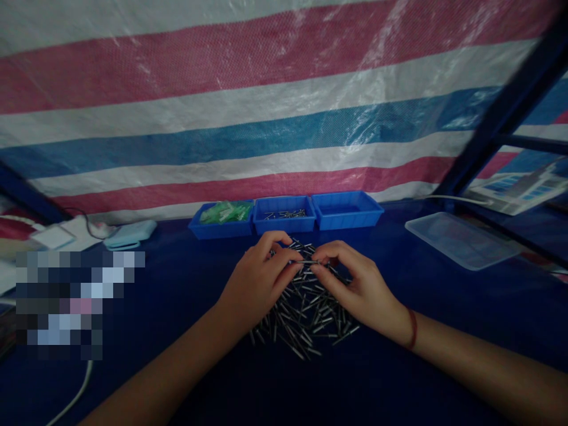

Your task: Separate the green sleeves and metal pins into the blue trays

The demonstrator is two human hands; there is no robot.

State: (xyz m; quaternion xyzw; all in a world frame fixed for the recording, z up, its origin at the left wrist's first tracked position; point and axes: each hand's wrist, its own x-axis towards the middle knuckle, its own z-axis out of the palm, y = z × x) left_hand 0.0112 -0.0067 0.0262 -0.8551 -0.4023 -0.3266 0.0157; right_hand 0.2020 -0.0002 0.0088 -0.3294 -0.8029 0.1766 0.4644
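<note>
A slim metal pin that looks like a blind rivet is stretched level between my two hands. My left hand pinches one end of it between thumb and fingers. At the other end, my right hand has its thumb and fingertips closed on it; a red cord circles that wrist. Below and around both hands spreads a loose pile of similar metal rivets on the dark blue table. The hands cover part of the pile.
Behind the pile stand three blue bins: the left bin holds green plastic bags, the middle bin some rivets, the right bin nothing visible. A translucent lid lies right. A light-blue case and a white cable are left.
</note>
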